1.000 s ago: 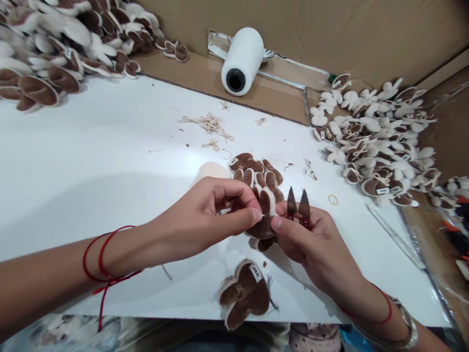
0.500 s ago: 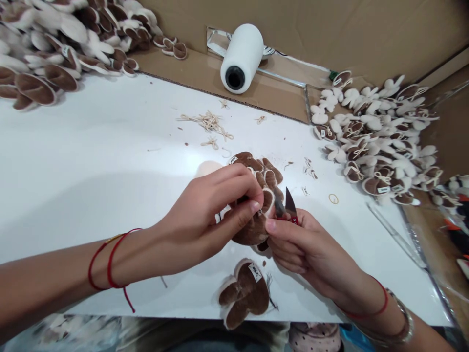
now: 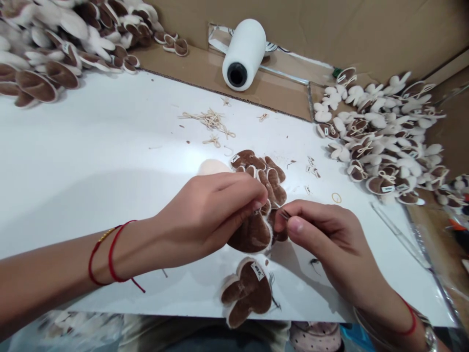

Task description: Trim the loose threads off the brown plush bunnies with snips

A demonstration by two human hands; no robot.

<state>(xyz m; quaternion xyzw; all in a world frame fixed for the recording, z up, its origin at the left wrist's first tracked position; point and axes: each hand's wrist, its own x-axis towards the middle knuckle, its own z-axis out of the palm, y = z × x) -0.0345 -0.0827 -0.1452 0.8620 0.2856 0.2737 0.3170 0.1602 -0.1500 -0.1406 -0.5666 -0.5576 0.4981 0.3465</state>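
My left hand is closed, thumb and forefinger pinched on a brown plush piece with pale edging, partly hidden under the fingers. Close to its right side, my right hand pinches something thin and dark that I cannot make out clearly. Behind the held piece lie other brown plush pieces, one bearing a white label. Nearer the table's front edge rests a bunny-head-shaped brown plush piece with a white label and dark threads beside it.
Cream string bows lie in a small heap on the white table. A white thread cone lies at the cardboard back. Plush pieces are piled at left and right. Tweezers and loose labels are at right.
The small red-handled snips seen in my right hand no longer show. That hand has turned and its fingertips now pinch together. My left hand keeps its pinch with little movement.
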